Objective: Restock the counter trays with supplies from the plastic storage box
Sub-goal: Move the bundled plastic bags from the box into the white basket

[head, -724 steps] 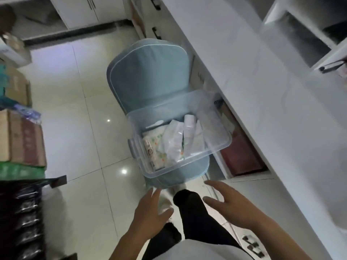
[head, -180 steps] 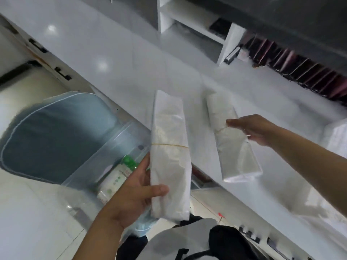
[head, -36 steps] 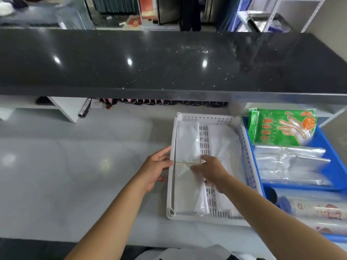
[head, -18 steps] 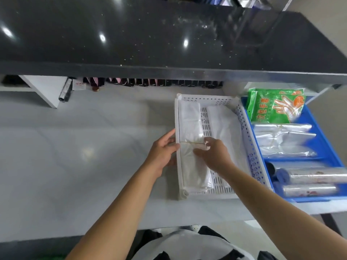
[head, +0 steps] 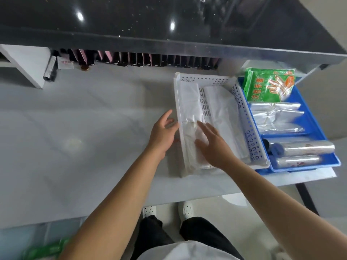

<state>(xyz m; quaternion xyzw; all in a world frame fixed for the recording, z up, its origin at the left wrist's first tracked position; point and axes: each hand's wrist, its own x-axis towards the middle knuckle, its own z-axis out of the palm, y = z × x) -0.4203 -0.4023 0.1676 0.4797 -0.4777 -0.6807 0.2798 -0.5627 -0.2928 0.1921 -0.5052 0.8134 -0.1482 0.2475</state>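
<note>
Your left hand (head: 162, 133) and right hand (head: 212, 145) were both open, fingers straight, over the banded bag bundle (head: 190, 121) in the white tray (head: 242, 113).

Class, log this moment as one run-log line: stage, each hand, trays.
stage: bundles placed | left hand: open beside white tray | right hand: open over left bundle | blue tray: stocked
</note>
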